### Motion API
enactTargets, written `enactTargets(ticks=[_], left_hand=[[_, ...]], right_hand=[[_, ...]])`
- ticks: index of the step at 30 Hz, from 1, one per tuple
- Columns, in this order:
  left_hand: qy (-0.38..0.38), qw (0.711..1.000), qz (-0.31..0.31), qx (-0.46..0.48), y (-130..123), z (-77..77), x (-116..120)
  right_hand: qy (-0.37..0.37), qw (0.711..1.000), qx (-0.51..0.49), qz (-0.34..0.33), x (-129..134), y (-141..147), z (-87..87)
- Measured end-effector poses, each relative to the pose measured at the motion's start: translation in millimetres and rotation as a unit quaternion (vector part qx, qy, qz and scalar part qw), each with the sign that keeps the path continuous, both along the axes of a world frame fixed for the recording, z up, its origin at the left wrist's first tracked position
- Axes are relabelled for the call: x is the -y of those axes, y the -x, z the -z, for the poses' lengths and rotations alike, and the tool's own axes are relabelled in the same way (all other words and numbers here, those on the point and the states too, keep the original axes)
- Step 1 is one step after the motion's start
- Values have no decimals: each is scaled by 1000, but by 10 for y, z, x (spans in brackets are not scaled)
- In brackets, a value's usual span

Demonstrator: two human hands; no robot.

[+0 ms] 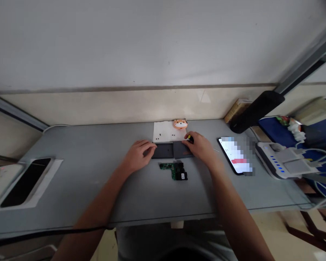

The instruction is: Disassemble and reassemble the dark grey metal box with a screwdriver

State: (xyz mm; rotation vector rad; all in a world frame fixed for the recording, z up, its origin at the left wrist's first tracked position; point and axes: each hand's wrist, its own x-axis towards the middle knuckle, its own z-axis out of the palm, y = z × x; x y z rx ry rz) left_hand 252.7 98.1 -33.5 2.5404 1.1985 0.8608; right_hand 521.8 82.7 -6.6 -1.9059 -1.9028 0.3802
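A dark grey plastic casing [164,150] lies flat on the table, its left part an open shallow shell and its right part a raised cover [180,150]. My left hand [139,156] pinches the casing's left end between thumb and fingers. At the right end, my right hand [202,148] is closed around a slim tool with a black and yellow end [189,137], apparently a screwdriver; a thin shaft shows beyond the hand. Those fingertips also touch the cover. Just in front of the casing lies a green circuit board [175,171] with black parts.
Behind the casing, white paper [163,132] bears several tiny screws and an orange animal-face case [180,124]. A lit phone [235,156] and a power strip [277,159] with cables are on the right, a dark phone [27,183] on the left. A black cylinder [256,110] stands back right.
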Motion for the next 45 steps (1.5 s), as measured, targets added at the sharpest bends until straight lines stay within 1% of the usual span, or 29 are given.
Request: enactTargets(ticks=[2,5,8,13,19,23,26,29,31,34,38,42,45], left_hand=[[26,999,18,-4,9,28,-16],[56,998,17,-20,-1,32,-11],[58,998,14,-30,-4,13,-6],[54,998,15,-26,5,1,-5],[39,999,18,-21,5,17,-2],[52,998,15,-25,14,44,-6],[59,998,-4,-17,22,61,-10],[58,997,-55,-13,38,70,-25],[68,994,-78,-23,54,76,-42],[80,993,-77,-32,79,98,-73],[43,995,-85,-22,95,150,-97],[57,990,-109,-70,104,196,-91],[63,989,-107,-85,113,223,-88]], right_hand=[[0,1000,11,4,4,15,-5],[11,999,18,25,11,20,-23],[10,999,20,29,18,5,-33],[-7,1000,13,10,20,-18,-10],[-1,1000,13,-6,0,-14,-10],[-6,1000,4,-11,-8,-28,-13],[-9,1000,5,-21,-11,-43,-13],[-11,1000,2,-27,-14,-49,-14],[-12,999,-6,-29,-14,-48,-16],[-19,999,-13,-30,-14,-45,-20],[-18,999,-11,-30,-15,-45,-27],[-24,999,-12,-28,-20,-40,-36],[-24,1000,-5,-17,-20,-32,-34]])
